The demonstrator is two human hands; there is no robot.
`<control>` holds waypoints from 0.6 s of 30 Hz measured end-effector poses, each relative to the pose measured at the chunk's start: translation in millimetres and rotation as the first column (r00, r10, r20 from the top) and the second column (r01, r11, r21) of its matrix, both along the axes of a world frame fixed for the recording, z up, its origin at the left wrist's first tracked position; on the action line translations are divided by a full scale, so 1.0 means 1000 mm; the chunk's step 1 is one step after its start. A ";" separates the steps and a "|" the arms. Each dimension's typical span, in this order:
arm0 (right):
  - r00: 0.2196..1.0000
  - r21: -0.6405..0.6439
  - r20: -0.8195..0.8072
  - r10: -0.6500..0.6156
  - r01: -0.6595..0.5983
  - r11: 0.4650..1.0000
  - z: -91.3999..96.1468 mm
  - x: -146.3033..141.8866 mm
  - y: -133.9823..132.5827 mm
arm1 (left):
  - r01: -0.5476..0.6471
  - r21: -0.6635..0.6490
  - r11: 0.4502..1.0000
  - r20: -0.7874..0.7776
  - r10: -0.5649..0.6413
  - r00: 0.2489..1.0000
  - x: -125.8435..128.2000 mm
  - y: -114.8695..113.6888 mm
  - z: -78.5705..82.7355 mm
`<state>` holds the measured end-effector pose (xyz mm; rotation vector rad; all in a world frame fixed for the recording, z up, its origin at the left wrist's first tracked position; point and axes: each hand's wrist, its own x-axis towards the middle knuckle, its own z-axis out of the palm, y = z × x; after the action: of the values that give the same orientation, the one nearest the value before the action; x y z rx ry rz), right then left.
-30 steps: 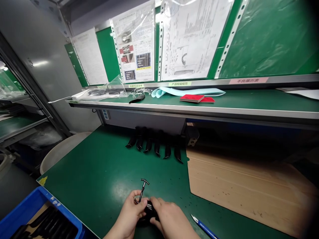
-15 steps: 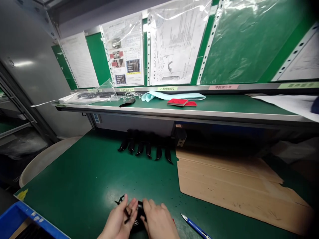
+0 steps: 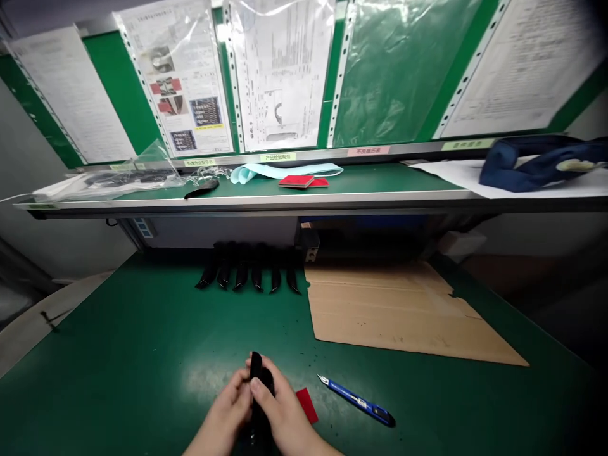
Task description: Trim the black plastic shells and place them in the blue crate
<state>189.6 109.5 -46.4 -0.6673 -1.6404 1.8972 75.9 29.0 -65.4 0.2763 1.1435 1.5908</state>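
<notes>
Head view, left to right: my left hand (image 3: 222, 415) curls around a black elongated part (image 3: 256, 373), held upright above the green bench mat (image 3: 118, 335) close to my body, its tip rising above my fingers and its lower end running out of frame. Six black curved parts (image 3: 244, 277) lie in a row farther back on the mat. My right hand (image 3: 282, 408) closes from the other side, so both hands press together with the part between them. Just beside it lie a red square tab (image 3: 307, 405), then a blue-handled craft knife (image 3: 356, 400), with a cardboard sheet (image 3: 394, 310) beyond. The part looks light and somewhat pliant, perhaps rubbery, though its weight cannot be told; its narrow tip seems the likeliest to bend, so mid-length appears the surest hold.
</notes>
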 end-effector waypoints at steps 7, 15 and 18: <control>0.941 -0.010 0.243 0.235 -0.240 0.971 0.004 0.050 0.020 | 0.324 -0.052 0.945 0.198 -0.308 0.930 0.036 0.001 -0.006; 0.659 0.598 0.637 -0.400 -0.095 0.796 -0.053 0.136 0.078 | 0.470 -0.091 0.878 0.157 -0.453 0.877 0.031 -0.008 0.026; 0.704 0.550 0.622 -0.342 -0.081 0.831 -0.056 0.139 0.075 | 0.529 -0.086 0.844 0.124 -0.518 0.846 0.033 -0.009 0.037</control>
<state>328.4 184.9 -102.7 -1.3163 -2.3725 0.9729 108.8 20.5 -28.9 0.3936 0.9741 1.0351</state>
